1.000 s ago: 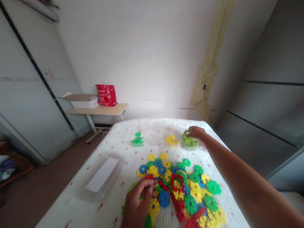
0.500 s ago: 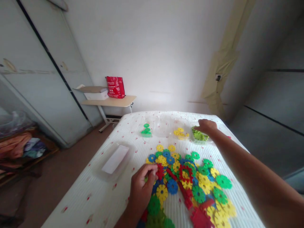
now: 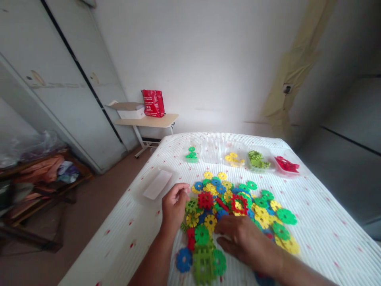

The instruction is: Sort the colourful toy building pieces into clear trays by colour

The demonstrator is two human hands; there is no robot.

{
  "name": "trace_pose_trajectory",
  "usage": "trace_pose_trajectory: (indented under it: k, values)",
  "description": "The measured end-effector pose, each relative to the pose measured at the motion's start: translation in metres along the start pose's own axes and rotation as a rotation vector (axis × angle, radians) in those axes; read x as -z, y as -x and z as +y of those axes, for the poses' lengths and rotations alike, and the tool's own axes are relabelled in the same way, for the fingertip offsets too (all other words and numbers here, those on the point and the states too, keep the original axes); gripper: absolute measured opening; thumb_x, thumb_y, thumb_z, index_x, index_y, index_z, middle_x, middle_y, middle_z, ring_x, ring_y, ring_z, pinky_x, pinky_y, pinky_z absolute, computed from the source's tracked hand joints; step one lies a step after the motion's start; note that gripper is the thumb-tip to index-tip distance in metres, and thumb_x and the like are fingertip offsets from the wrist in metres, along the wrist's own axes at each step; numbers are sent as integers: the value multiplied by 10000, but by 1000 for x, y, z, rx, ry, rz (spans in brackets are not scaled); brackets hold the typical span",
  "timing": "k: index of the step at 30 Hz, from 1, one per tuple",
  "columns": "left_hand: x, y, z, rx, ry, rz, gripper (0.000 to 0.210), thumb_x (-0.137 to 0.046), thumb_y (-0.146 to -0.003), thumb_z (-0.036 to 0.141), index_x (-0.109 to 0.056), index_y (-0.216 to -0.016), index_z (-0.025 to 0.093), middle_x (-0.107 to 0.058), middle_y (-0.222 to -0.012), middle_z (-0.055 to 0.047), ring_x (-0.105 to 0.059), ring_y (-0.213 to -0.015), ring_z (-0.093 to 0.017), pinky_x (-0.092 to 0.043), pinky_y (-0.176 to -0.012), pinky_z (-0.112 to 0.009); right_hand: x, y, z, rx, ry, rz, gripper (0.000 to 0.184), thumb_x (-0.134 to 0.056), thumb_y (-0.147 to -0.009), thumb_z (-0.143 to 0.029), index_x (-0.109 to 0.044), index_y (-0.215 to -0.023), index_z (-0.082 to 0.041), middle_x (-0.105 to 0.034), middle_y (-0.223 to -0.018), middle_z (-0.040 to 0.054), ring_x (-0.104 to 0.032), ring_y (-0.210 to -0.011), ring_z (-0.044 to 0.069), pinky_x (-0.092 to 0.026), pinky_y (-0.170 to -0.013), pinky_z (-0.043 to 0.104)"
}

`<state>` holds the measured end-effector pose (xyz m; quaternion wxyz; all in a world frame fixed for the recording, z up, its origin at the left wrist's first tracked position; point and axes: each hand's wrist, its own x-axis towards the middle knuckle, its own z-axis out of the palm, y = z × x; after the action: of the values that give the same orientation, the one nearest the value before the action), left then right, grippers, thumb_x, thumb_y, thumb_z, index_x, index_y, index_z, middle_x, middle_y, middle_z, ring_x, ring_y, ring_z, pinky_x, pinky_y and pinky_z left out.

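Toy pieces (image 3: 220,189) now have both hands near, the right hand (image 3: 248,240), thumb and fingers parted, having left the box (image 3: 259,171) of lime pieces (image 3: 256,157); the left hand (image 3: 174,206) curls, grip unclear.

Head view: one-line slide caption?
Left hand at the edge of a pile of coloured pieces, right hand over it, tubs in a row behind.

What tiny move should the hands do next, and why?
Maybe the left hand could pinch the green square. It lies right beside that hand, at the edge of the pile, and one clear tub at the back holds light-green pieces that look the same colour.
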<state>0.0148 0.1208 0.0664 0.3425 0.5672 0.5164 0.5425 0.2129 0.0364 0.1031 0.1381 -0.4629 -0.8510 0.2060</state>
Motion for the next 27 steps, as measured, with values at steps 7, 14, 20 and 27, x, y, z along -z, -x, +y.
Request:
trace_pose_trajectory:
  k: [7,14,20,27]
  values:
    - [-1,-1,-1,-11,-19,-30,160,-497,-754,242,-615,-819,155,-632,-677,9,-568,-543,-105,-446,-551,-201,-40,-5,-33,-243,152,-64,614,-702,-520,-512,-574,-1044,-220,-633,-938,83,-618,-746,249,-430,-569,286]
    - [-4,0,-5,-17,-43,-71,163,-501,-764,248,-617,-824,151,-628,-663,13,-570,-543,-105,-441,-542,-195,-56,-9,-28,-324,20,-44,638,-613,-622,-293,-447,-1233,-213,-598,-1114,112,-618,-868,272,-457,-667,322]
    - [-4,1,-6,-29,-45,-93,170,-493,-771,246,-622,-832,154,-630,-678,12,-575,-556,-108,-446,-546,-199,-43,-8,-5,-404,-350,86,551,-572,-597,-133,-494,-1136,-212,-611,-762,-1,-545,-653,140,-377,-544,217]
    - [-5,1,-10,-30,-43,-95,182,-495,-764,274,-629,-818,163,-658,-710,-5,-601,-570,-127,-475,-564,-221,-9,-2,24,-379,-600,288,125,-587,-671,-218,-554,-789,-195,-394,-594,-56,-352,-542,84,-282,-479,205]
